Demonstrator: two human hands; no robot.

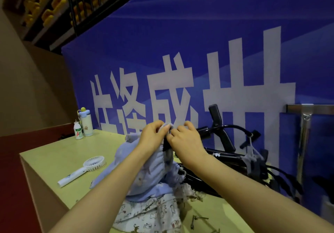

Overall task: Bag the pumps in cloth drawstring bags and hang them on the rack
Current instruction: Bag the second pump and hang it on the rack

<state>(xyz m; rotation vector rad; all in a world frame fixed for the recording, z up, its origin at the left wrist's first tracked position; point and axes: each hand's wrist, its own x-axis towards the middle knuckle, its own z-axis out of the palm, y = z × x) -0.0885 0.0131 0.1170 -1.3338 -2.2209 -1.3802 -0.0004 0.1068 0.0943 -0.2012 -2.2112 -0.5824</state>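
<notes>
Gripping between left hand (152, 136) and right hand (184, 138), blue drawstring bag (155, 162), seemingly over a pump (166, 145).

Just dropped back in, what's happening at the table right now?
A person is working the mouth of a light blue cloth bag with both hands: the left hand and right hand pinch its gathered top edge, where something dark shows. More cloth bags are piled beneath it. Several black pumps lie unbagged on the table, beside a metal rack. A handheld fan and two bottles sit farther left.
</notes>
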